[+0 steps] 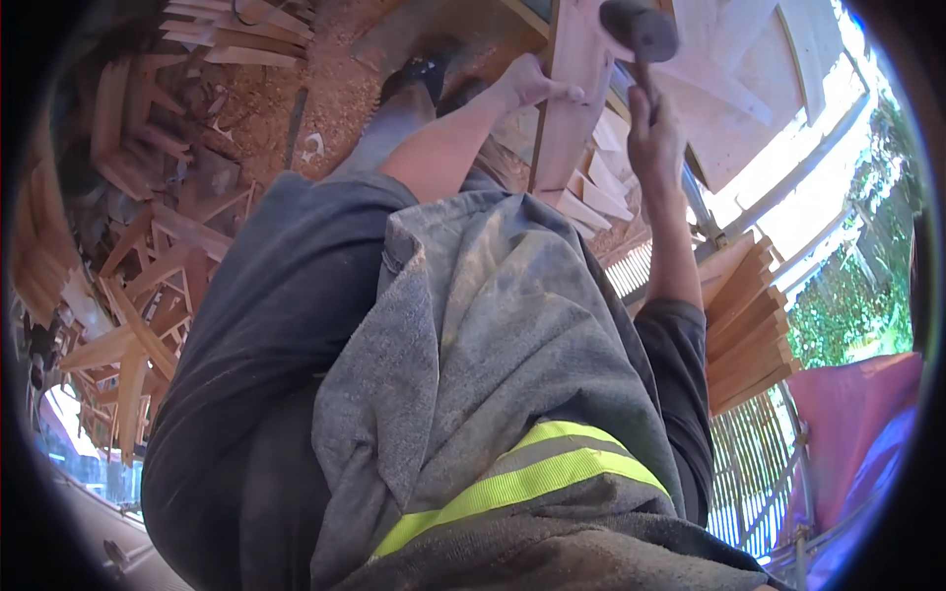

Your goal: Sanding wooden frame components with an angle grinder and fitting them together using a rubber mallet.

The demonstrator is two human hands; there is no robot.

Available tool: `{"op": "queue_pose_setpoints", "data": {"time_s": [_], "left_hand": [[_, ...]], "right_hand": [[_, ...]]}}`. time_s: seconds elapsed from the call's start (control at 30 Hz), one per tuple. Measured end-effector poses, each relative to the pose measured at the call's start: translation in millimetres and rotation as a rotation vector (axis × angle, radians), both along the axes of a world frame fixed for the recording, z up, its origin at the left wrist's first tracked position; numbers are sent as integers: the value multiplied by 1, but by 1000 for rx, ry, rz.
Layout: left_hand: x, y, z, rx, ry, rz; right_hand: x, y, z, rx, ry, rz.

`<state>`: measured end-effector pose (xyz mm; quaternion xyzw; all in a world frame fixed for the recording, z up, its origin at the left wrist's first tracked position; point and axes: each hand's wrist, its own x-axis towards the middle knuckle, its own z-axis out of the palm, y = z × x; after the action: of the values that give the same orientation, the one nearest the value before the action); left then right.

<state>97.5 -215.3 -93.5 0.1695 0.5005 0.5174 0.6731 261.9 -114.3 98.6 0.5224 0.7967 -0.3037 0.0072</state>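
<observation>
My right hand [656, 138] is closed round the handle of a mallet [650, 37], whose dark, rounded head is raised above the work. To its left, my left hand [530, 87] grips the edge of a pale wooden board [570, 118], fingers and thumb at the board's left side. The board stands lengthwise in front of me, and its far end runs out at the top of the view. Below the two hands lie several small light wood pieces [596, 192].
Sawdust covers the floor [335, 89]. Wood offcuts [143, 325] are heaped at the left, with stacked slats [236, 30] at the far left. Wide pale panels [749, 89] stand at the far right, and stacked boards [744, 325] rise beside my right arm.
</observation>
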Motion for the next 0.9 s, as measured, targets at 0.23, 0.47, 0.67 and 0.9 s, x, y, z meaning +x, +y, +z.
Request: {"op": "queue_pose_setpoints", "data": {"time_s": [0.23,0.47,0.67,0.9], "left_hand": [[-2,4,-3,-64,5,-105],[4,3,-9,-74,12,-58],[-4,10,-16,-80,-52,-123],[-1,6,3,-52,63,-76]], "right_hand": [[-15,2,-35,95,314,41],[-26,31,10,79,296,-245],[-67,7,-24,126,-47,104],[-47,33,-2,-45,226,-86]]}}
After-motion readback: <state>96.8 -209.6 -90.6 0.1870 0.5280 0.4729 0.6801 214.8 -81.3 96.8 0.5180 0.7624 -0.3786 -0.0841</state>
